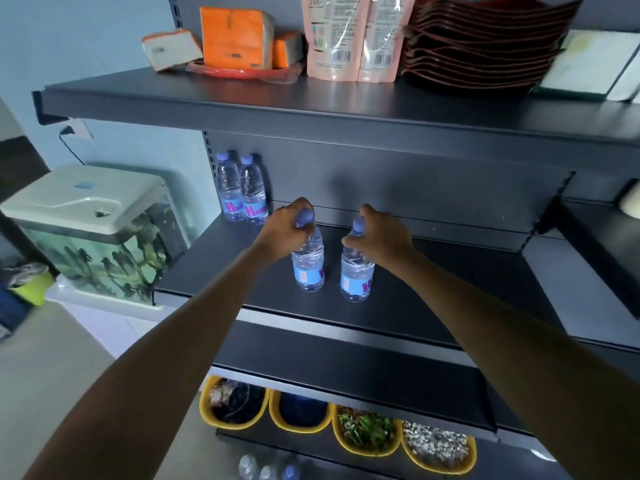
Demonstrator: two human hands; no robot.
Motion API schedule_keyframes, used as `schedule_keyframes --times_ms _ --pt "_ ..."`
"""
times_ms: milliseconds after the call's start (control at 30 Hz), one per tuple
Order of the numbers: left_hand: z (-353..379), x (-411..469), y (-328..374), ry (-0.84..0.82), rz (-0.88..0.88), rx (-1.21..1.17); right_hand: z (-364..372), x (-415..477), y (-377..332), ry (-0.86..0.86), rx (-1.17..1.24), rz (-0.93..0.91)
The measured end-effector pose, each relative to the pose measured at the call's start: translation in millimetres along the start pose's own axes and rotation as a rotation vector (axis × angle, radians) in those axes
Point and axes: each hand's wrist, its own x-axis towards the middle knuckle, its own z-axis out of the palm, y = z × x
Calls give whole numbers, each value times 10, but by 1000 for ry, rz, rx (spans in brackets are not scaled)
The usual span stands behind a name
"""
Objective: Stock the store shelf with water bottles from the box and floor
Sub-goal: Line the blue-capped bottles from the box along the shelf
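Two clear water bottles with purple caps and blue labels stand upright on the dark middle shelf (pixel 433 282). My left hand (pixel 285 230) grips the neck of the left bottle (pixel 308 268). My right hand (pixel 381 237) grips the neck of the right bottle (pixel 356 277). Both bottle bases look set on the shelf near its front half. Two more bottles (pixel 240 192) stand together at the shelf's back left corner. Several loose bottles (pixel 266 471) show at the bottom edge, on the floor.
The upper shelf (pixel 311 105) carries orange packets, pink pouches and a stack of dark red packs. Yellow bins (pixel 301 415) with dried goods line the lowest shelf. A fish tank (pixel 93 233) stands left of the shelving. A neighbouring shelf unit adjoins on the right.
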Motion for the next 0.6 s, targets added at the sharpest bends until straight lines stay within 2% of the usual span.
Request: schedule_keyframes --times_ms 200,333,400,467,567,600 --pt "183 68 -54 -8 25 -275 -102 209 57 -108 -241 104" --pt "334 -97 -101 68 -102 -524 -108 223 21 -144 -261 134" --pt "502 -270 -286 134 -126 -611 -103 175 29 -155 -165 166" --pt "699 -423 -487 171 -155 -682 -57 103 100 -174 63 248" --pt "981 -579 -650 210 -232 -598 107 -68 226 -221 529 435" --pt "1064 -627 -691 230 -260 -559 204 -147 267 -215 617 463"
